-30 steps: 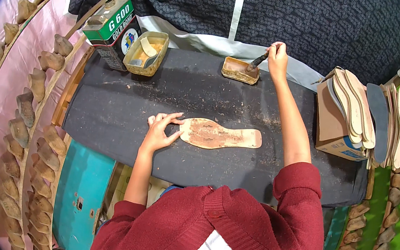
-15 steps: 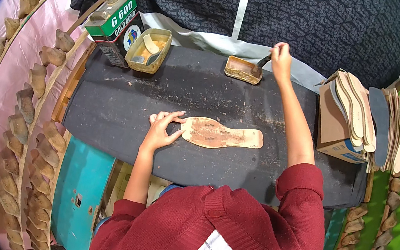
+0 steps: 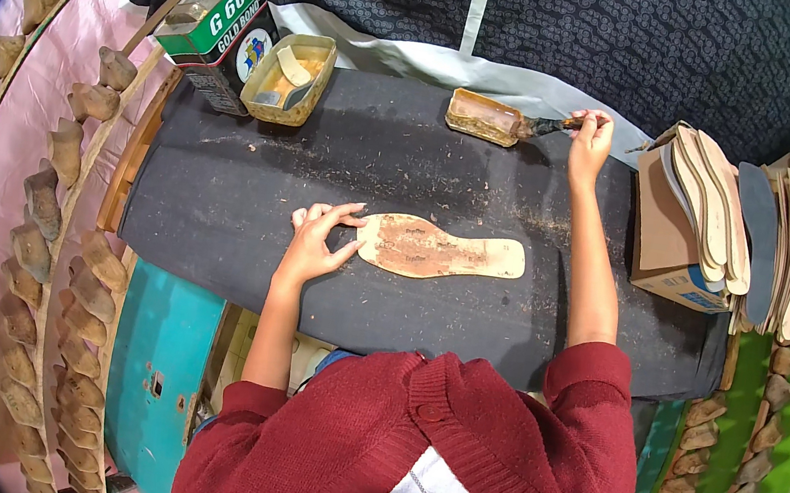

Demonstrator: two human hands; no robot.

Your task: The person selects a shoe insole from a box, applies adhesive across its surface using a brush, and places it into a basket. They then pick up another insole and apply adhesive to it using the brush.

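A tan insole (image 3: 441, 252), stained brown along its middle, lies flat on the black cloth with its wide end to the left. At that end is my left hand (image 3: 314, 241), its thumb and forefinger spread apart with the tips at the insole's edge. My right hand (image 3: 590, 140) grips the handle of a dark brush (image 3: 542, 126) beyond the insole. The brush lies nearly level, its head at the right end of a small crusted rectangular tray (image 3: 485, 119). Whether the bristles are inside the tray I cannot tell.
A yellowish tub (image 3: 287, 79) with pale and grey scraps stands far left beside a green and black metal can (image 3: 221, 39). Far right, a cardboard box (image 3: 679, 229) holds several insoles (image 3: 774, 247). Racks of shoe lasts (image 3: 42, 200) flank the table (image 3: 218, 223).
My right hand has moved right and slightly lower, tipping the brush from a steep slant to nearly level. My left hand stays by the insole. The whole view has shifted a little.
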